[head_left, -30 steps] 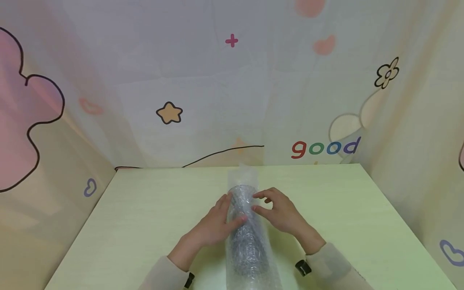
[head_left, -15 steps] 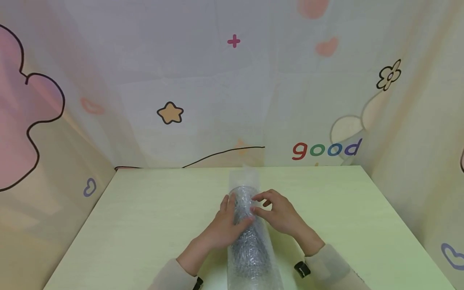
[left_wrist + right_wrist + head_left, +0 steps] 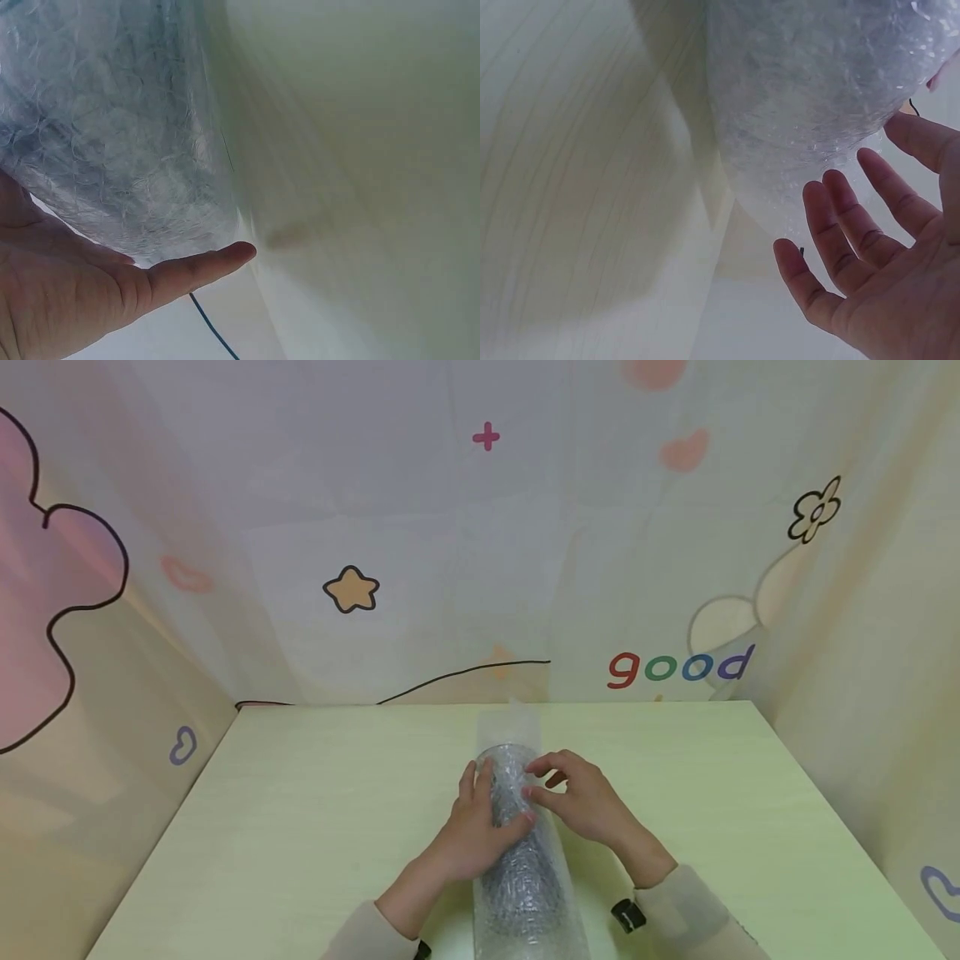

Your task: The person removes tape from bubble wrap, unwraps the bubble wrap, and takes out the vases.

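Bubble-wrap bundle: long, roughly cylindrical, greyish roll in clear bubble wrap (image 3: 522, 893), mid-table, twd near side, b/w my hands; can't tell what's inside.
Long axis: near-far, tad slanted, near end a bit further R; far rim of the roll shows just beyond my fingertips.
Loose wrap: flat, see-thru flap of bubble wrap (image 3: 510, 725) sticks out past the far rim, twd the far table edge; more wrap runs to the near side, cut off by frame.
L hand: my L hand (image 3: 471, 842) lies over the L flank, fingers spread, pretty straight, pointing far; thumb goes across the top to the R. Touching, no fist round it.
R hand: my R hand (image 3: 588, 797) comes in from the R, fingers loosely bent, thumb + index tips at the R flank near the far end, w/ a visible gap b/w them. Can't tell if they've caught a wrap edge.
Key relation: bundle is directly R of my L palm & directly L of my R fingertips. L is nearer, covers more of it; R has tips only.
Surroundings: pale yellow-green, wood-grain tabletop (image 3: 300, 810) underneath; pale printed fabric backdrop (image 3: 412, 485) behind, w/ star & "good".
Sleeves: off-white cuffs (image 3: 690, 906), both wrists.
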A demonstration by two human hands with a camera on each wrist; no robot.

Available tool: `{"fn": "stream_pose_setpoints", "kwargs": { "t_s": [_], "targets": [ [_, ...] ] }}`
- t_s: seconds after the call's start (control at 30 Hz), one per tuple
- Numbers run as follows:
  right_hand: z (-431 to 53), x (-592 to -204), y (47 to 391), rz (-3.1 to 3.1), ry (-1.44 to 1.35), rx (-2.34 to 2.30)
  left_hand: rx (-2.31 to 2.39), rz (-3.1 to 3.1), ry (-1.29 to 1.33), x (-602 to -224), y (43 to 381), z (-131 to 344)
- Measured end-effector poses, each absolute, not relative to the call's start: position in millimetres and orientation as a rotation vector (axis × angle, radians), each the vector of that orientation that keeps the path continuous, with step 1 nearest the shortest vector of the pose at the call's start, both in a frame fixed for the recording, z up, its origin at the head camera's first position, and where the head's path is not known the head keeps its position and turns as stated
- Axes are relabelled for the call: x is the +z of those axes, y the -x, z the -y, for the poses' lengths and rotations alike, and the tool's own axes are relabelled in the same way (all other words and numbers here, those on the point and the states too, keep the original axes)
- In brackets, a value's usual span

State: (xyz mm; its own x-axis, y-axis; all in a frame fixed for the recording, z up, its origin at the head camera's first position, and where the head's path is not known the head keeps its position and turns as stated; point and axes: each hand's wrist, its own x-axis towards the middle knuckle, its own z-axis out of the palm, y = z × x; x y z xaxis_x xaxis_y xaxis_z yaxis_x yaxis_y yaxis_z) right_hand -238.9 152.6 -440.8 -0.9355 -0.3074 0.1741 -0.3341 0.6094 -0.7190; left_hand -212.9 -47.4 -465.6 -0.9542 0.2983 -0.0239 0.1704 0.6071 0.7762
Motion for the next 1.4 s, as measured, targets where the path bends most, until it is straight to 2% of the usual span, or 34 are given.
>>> {"fn": "stream_pose_setpoints", "kwargs": {
  "t_s": [0.5,1.4],
  "targets": [
    [-153.1,-442.4,239.6,2.789,-0.633,1.241,1.240,-2.697,-0.315,-464.3,207.7,41.5],
    [-157.6,-437.6,249.2,2.873,-0.708,1.454,1.231,-2.684,-0.340,-461.4,209.0,37.8]
  ]
}}
